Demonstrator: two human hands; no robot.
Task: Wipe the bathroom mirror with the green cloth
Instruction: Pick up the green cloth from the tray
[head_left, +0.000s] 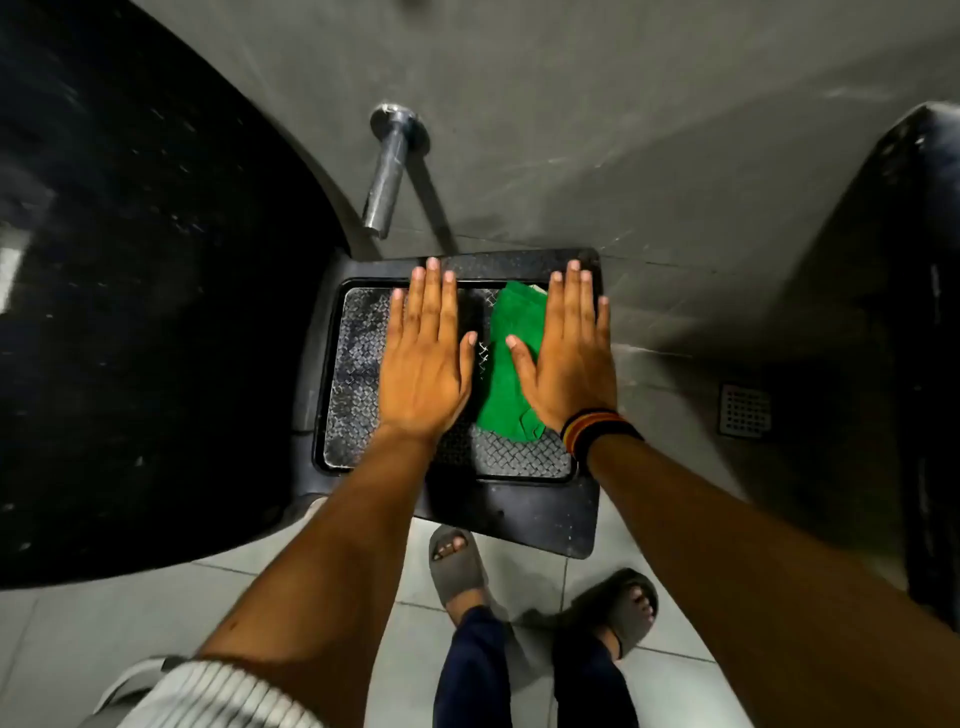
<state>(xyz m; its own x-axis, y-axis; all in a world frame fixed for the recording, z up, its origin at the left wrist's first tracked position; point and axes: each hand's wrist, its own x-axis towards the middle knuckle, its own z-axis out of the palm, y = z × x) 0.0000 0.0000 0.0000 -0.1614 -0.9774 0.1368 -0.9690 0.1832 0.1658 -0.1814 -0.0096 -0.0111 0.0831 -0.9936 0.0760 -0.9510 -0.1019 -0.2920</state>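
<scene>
On the dark stool (519, 514) below the wall pipe (387, 171): left hand (423, 358) and right hand (569, 353) lying flat, fingers spread, gripping nothing; right palm partly covering the green cloth (506, 374). Opening step, seemingly; next, gathering cloth. Mirror not showing.

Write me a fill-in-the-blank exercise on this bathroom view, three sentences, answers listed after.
1. The cloth lying on the dark stool is ____ in colour.
2. The striped wristband is worn on the ____ wrist.
3. Both the left hand and the right hand are held flat, with fingers ____.

Answers: green; right; spread open
</scene>
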